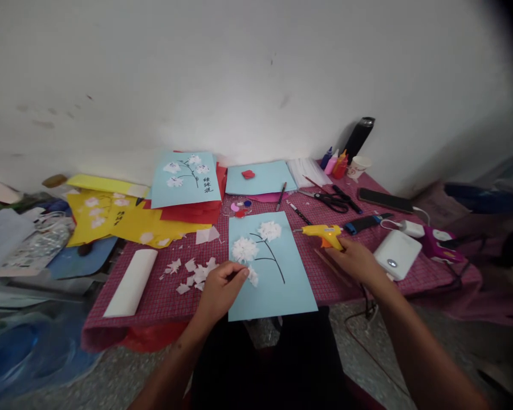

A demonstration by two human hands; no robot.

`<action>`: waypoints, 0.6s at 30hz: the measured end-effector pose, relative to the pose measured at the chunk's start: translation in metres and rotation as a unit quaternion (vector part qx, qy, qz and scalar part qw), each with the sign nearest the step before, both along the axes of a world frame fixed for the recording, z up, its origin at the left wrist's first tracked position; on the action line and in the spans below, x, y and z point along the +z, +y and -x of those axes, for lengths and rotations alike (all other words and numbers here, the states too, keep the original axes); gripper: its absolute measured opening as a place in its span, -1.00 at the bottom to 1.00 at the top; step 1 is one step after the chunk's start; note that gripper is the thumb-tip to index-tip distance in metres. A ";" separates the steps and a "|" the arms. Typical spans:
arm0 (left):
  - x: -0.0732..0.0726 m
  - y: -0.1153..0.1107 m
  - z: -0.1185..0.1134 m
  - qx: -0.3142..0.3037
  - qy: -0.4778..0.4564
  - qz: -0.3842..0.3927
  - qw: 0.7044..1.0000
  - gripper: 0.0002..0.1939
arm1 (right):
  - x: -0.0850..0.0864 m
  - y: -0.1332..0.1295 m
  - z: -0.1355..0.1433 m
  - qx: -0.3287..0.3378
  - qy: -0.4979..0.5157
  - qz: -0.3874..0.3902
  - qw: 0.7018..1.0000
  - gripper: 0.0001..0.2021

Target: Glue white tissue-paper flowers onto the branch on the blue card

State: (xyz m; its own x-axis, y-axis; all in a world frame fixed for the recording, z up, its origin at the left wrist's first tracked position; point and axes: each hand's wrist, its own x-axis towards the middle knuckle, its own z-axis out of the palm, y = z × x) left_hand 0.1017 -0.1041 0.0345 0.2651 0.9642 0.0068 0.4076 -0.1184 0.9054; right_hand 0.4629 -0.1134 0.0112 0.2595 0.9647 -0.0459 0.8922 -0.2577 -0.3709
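Observation:
A light blue sheet [273, 302] lies in front of me with a black drawn branch [276, 263] and two white paper blossoms, an upper one [269, 230] and a left one [245, 249]. My left hand [223, 289] is over the sheet's left edge, thumb and fingers pinched together beside a small white paper cluster [252, 277]. Whatever is between the fingertips is too small to make out. My right hand [359, 259] grips the handle of a yellow hot glue gun [322, 231], its nozzle pointing left toward the sheet. Torn white paper pieces [196, 274] lie left of my left hand.
A finished flower picture [183, 179] leans on red and yellow paper at the back left. A white paper roll [131, 283] lies at the left. Scissors [331, 200], a cutter knife [363, 223], glue bottles [340, 165], a paper cup [359, 167] and a white power bank [397, 254] are at the right.

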 end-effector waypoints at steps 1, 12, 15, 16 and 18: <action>0.000 -0.001 0.001 -0.004 -0.003 0.002 1.000 -0.75 | 0.000 0.004 -0.008 -0.007 -0.006 -0.001 1.000 -0.61; -0.005 -0.004 -0.001 -0.002 -0.026 0.030 0.999 -0.74 | 0.009 0.043 -0.039 0.009 -0.003 0.004 1.000 -0.64; -0.005 -0.004 -0.002 0.005 -0.039 0.041 0.998 -0.74 | 0.015 0.039 -0.038 -0.002 -0.017 -0.005 1.000 -0.59; -0.004 -0.004 -0.003 0.006 -0.043 0.045 0.998 -0.74 | 0.018 0.036 -0.036 -0.007 -0.024 -0.005 1.000 -0.58; -0.001 -0.004 -0.006 0.004 -0.053 0.056 0.997 -0.74 | 0.027 0.027 -0.027 -0.019 -0.034 -0.020 0.999 -0.62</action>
